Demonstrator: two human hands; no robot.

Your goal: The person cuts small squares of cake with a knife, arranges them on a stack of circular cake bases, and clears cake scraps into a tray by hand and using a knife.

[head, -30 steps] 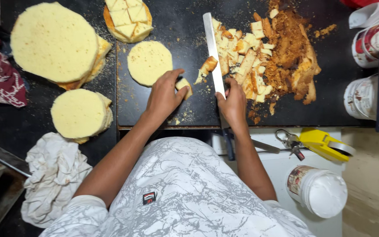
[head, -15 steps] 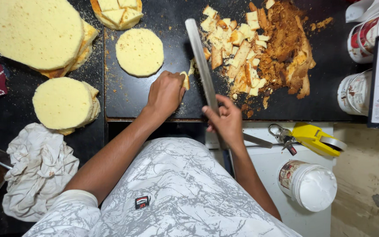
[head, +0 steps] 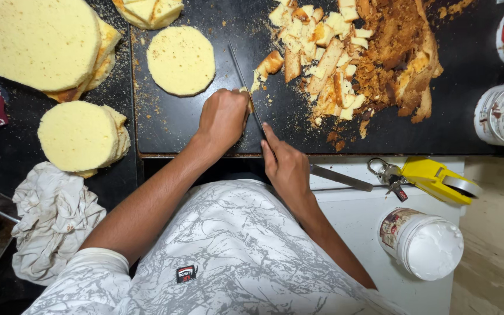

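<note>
Right now the black worktop [head: 193, 125] spreads under everything, carrying the biggest round sponge cake [head: 33, 41] at my far left, a medium round [head: 79, 136] below it, a thin sponge disc [head: 181, 60] ahead, and a heap of cake trimmings [head: 360, 58] to my right. My right hand [head: 286, 166] is closed around the handle of a long knife [head: 245, 84], blade standing on edge. My left hand [head: 223, 116] curls shut over a small cake piece [head: 244, 91], touching the blade.
</note>
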